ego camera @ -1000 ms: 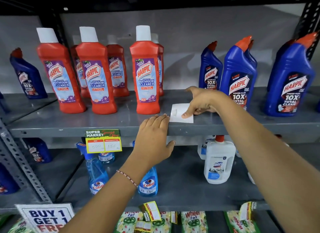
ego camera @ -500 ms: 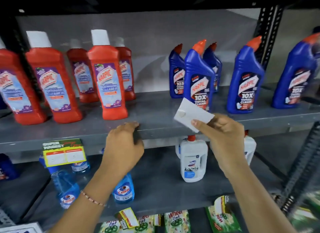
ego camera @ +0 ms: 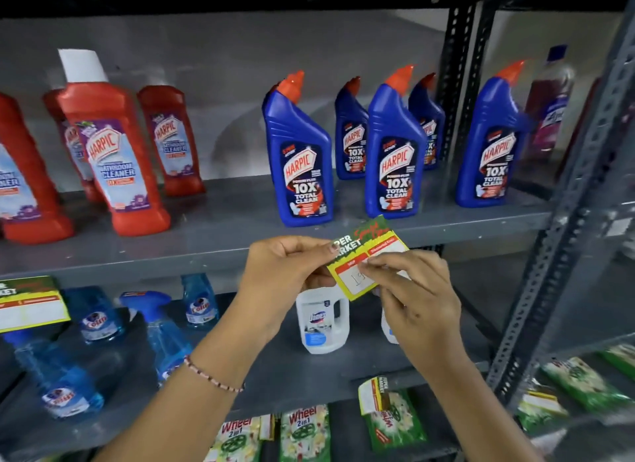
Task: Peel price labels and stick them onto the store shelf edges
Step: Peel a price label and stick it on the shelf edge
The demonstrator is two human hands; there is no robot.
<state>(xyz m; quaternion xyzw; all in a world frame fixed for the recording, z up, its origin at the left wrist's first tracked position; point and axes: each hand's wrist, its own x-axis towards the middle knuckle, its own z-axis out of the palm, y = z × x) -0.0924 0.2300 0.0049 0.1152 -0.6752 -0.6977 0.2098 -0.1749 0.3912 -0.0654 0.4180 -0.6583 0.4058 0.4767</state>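
Both hands meet in front of the grey shelf edge (ego camera: 206, 258), and between them they hold one price label (ego camera: 364, 258). Left hand (ego camera: 285, 272) pinches the label's left side with thumb and fingers, while right hand (ego camera: 412, 296) grips its lower right part, the fingertips (ego camera: 374, 262) pressing on the printed face. The label is tilted, in the air just before the edge and under the blue bottles (ego camera: 299, 159), and it does not touch the shelf, as far as I can tell. Whether the backing is already peeled I cannot see, because the back side is hidden.

Far to the left of the hands, another label (ego camera: 31, 303) hangs already from the same edge, below the red bottles (ego camera: 120, 152), so I judge one sticking as done. Below the right hand, a smaller tag (ego camera: 374, 396) sits on the edge above the green packets (ego camera: 305, 434). The part of the edge under the blue bottles is bare, so this label remains to be peeled and pressed there
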